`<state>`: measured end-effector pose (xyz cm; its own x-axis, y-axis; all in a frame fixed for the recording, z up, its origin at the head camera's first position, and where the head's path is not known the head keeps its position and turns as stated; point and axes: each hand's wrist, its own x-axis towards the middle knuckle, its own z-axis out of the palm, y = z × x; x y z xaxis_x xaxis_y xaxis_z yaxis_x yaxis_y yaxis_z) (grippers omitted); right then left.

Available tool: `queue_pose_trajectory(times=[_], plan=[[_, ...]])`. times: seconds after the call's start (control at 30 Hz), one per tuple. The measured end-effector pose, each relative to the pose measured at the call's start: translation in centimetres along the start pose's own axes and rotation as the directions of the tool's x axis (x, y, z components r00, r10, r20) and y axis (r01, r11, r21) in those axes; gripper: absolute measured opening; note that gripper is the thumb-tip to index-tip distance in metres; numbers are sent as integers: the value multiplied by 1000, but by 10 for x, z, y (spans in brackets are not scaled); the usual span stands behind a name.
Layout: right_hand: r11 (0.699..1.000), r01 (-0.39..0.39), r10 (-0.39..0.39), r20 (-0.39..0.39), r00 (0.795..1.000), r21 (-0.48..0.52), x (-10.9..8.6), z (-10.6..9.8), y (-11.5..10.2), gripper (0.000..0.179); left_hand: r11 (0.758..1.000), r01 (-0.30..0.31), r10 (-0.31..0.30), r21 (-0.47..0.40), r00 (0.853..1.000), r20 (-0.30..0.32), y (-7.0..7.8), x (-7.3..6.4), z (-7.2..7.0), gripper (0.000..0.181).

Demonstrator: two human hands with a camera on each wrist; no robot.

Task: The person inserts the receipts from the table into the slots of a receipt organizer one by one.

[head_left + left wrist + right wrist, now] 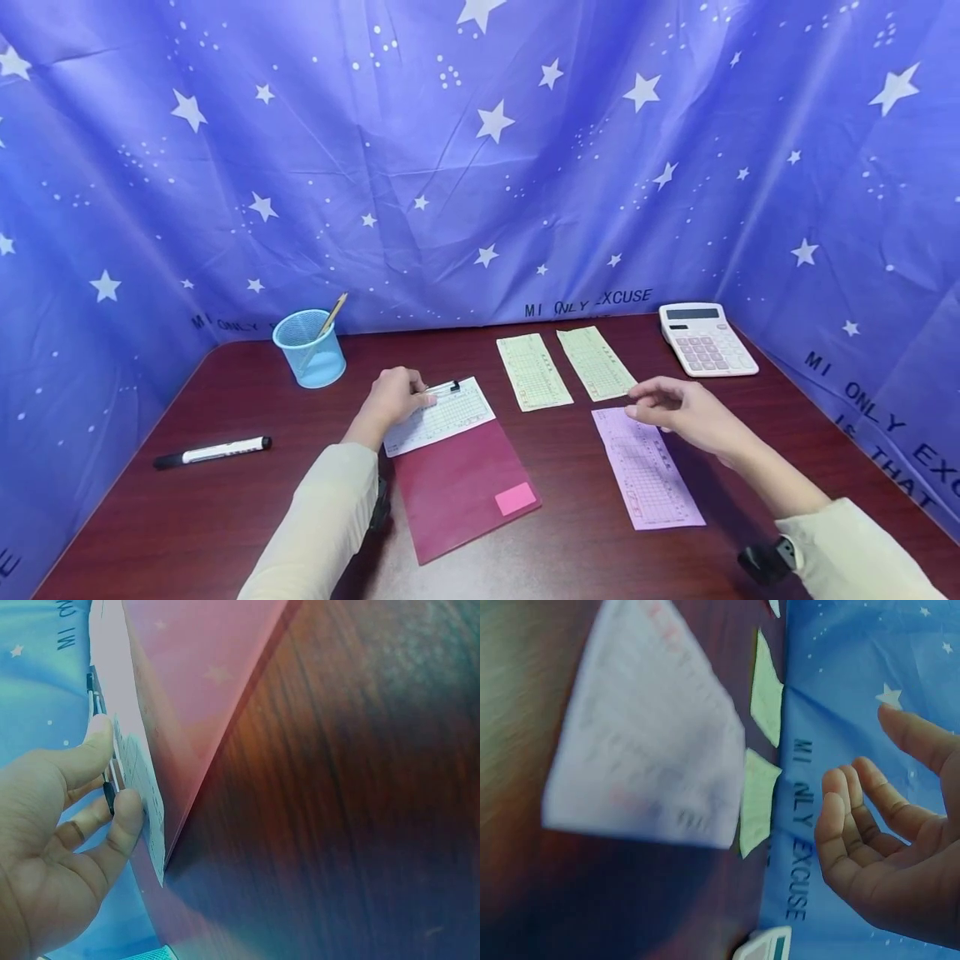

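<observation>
A dark red clipboard (465,492) with a pink label lies left of the table's middle. Across its upper part is a white printed slip (450,417), beside a wire clip (109,796) with black ends. My left hand (396,395) pinches that clip between thumb and fingers, as the left wrist view (67,825) also shows. My right hand (686,410) hovers over the top end of a pink printed slip (651,471), fingers loosely bent and nothing between them. Two pale green slips, a left one (534,372) and a right one (596,363), lie farther back.
A blue mesh pen cup (318,358) holding a pencil (333,315) stands at the back left. In front of it lies a black-and-white marker (213,451). A calculator (705,342) sits at the back right. Starry blue cloth (420,125) closes off the back and sides.
</observation>
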<state>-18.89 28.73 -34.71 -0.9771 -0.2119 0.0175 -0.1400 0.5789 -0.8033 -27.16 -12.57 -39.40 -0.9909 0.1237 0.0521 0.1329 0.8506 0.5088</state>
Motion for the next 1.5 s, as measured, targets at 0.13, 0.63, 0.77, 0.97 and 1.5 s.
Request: queue_pose_trajectory(times=[0.13, 0.63, 0.77, 0.97, 1.5], plan=[[999, -43, 43, -4, 999, -27, -11, -5, 12, 42, 1000, 2, -2, -2, 1000, -3, -1, 0, 0, 18], [909, -223, 195, -114, 974, -353, -35, 5, 46, 48, 1000, -12, 12, -2, 1000, 1, -3, -1, 1, 17], [881, -245, 207, -136, 969, -404, -37, 11, 46, 54, 1000, -6, 6, -4, 1000, 2, -2, -1, 0, 17], [849, -250, 203, -149, 968, -466, -36, 18, 41, 61, 1000, -1, 1, -7, 1000, 1, -2, -1, 0, 17], [847, -224, 181, -135, 974, -481, -30, 22, 32, 48, 994, -41, 38, 99, 999, 31, 4, -4, 3, 22]])
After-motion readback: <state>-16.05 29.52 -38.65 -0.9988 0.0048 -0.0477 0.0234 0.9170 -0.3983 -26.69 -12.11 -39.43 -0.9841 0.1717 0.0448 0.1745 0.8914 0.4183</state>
